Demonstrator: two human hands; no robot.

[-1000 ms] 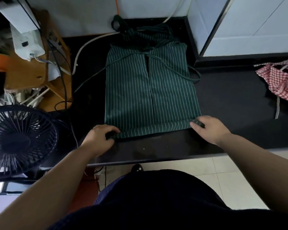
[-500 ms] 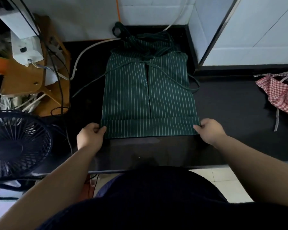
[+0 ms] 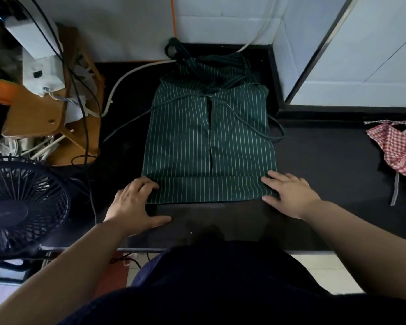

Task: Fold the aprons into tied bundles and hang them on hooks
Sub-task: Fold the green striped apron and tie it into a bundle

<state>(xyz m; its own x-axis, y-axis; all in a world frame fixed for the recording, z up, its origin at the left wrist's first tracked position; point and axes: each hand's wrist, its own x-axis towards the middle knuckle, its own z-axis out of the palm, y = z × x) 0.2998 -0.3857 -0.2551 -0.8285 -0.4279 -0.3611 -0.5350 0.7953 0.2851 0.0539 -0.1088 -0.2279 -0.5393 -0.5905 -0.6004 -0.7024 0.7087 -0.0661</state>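
Green cloth with thin white stripes is lying flat in front of you: the striped apron (image 3: pixel 209 141) is resting on the black counter (image 3: pixel 326 160), its two side flaps meeting along a centre line, and its near edge is sitting turned up into a narrow folded band (image 3: pixel 209 190) that is running across the whole width. You are resting your left hand (image 3: pixel 134 205) at the band's left end, the fingers (image 3: pixel 148 184) lying straight and close together on the cloth while the thumb is splaying out onto the bare counter nearer to you. Your right hand (image 3: pixel 288 195) is pressing flat on the band's right corner, fingers (image 3: pixel 274 178) extended and only slightly spread (nothing is being pinched by either hand). The apron's dark ties (image 3: pixel 274 132) are trailing loose over the fabric and looping off its right side. A red checked apron (image 3: pixel 394 148) is lying crumpled well apart at the far right of the counter, and a dark fan (image 3: pixel 21 207) is standing off to your left.
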